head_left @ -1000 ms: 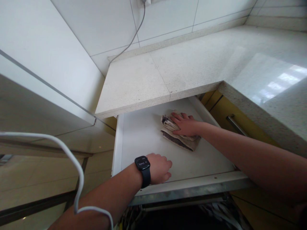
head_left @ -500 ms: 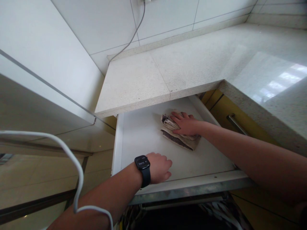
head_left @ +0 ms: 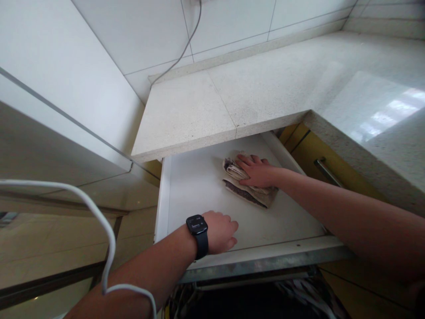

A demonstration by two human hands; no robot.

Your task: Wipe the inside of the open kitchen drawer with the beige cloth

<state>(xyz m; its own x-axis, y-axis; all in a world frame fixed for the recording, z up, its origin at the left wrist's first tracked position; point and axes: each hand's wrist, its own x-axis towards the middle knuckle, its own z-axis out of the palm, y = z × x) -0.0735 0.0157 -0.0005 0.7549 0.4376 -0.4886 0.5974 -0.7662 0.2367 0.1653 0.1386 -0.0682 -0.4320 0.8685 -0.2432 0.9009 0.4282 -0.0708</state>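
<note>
A folded beige cloth with dark brown edges (head_left: 252,197) lies on the white bottom of a pulled-out drawer (head_left: 195,190). My right hand (head_left: 257,172) rests on top of it, fingers over the folds and thumb towards me, gripping the cloth against the drawer bottom. The cloth's underside is hidden. Nearer to me, my left hand (head_left: 219,232) is at the drawer's front edge with its fingers curled in and nothing showing in them. A black smartwatch (head_left: 197,225) is on the left wrist.
A pale stone countertop (head_left: 186,110) overhangs the back of the drawer. To the right are yellow cabinet fronts with a metal handle (head_left: 328,173). A white cable (head_left: 111,241) hangs across the left forearm, and a thin grey cord (head_left: 181,57) runs down the tiled wall.
</note>
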